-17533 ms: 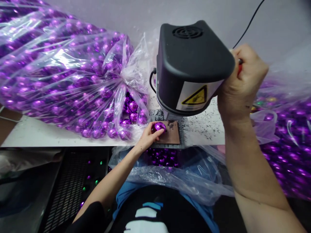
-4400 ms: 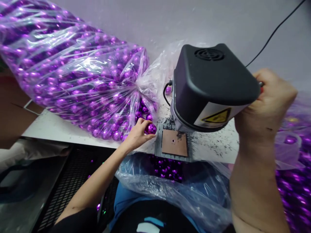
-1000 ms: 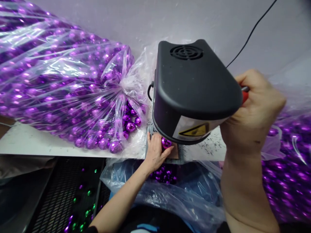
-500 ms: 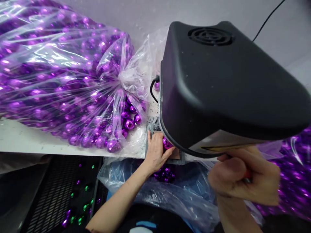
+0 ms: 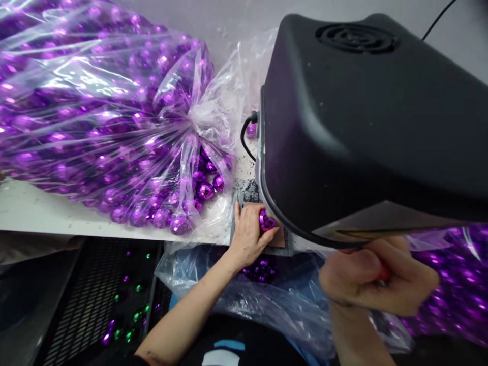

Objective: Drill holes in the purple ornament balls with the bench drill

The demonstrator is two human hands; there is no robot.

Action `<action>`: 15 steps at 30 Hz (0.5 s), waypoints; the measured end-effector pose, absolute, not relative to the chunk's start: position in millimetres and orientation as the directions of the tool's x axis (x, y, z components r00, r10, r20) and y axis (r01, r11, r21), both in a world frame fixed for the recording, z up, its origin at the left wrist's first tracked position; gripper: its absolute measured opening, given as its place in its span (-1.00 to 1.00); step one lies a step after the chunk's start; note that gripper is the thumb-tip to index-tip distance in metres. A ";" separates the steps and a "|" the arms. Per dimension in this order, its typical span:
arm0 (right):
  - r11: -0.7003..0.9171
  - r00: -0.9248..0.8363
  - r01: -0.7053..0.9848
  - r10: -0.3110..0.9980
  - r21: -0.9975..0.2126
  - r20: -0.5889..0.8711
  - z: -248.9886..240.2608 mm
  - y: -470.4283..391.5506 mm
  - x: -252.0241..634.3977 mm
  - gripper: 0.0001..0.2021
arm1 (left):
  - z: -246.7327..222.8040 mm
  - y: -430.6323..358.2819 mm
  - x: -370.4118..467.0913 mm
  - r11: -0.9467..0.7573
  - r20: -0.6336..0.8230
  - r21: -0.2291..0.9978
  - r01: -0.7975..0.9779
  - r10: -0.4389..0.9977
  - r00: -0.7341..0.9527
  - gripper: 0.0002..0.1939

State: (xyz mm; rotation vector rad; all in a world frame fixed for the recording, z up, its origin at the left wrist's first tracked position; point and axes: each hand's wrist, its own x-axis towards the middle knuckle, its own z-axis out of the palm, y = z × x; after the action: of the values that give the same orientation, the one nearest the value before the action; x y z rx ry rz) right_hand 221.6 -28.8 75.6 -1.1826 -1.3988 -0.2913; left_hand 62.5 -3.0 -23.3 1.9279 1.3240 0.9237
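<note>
The purple ball [image 5: 267, 220] sits over the brown plate [image 5: 276, 242], by the lower edge of the black machine [image 5: 362, 127] — pinched in the left hand [image 5: 247, 235]. The right hand [image 5: 381, 284] wraps a red handle [image 5: 384, 274]; a tied bag [image 5: 95, 137] lies leftward on the bench [image 5: 38, 208].

Your left hand [image 5: 248, 235], its back upward, bends in a pinch, the forearm [image 5: 190, 310] slanting leftward behind it. To its right and nearer you, your right hand [image 5: 381, 277] curls into a tight fist.
</note>
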 end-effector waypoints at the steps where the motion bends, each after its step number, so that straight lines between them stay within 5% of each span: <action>1: 0.452 0.259 0.780 0.399 -0.434 0.880 72.4 -26.6 220.1 -0.73 | -23.7 -3.1 62.8 -0.306 0.201 0.800 0.516 0.947 0.250 -0.56; 3: 0.440 0.287 0.801 0.312 -0.405 0.906 67.5 -23.2 217.7 -0.70 | -24.6 -3.4 63.6 -0.303 0.201 0.799 0.519 0.949 0.245 -0.58; 15: 0.432 0.309 0.802 0.291 -0.412 0.906 54.9 -20.3 219.3 -0.83 | -24.7 -4.0 64.4 -0.339 0.213 0.732 0.591 0.938 0.274 -0.63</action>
State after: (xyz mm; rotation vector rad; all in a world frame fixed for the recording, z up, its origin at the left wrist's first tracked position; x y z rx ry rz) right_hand 219.3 -20.3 54.9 -1.1270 -1.2613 -0.4552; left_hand 64.4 -4.0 -24.7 2.0269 1.3714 0.8723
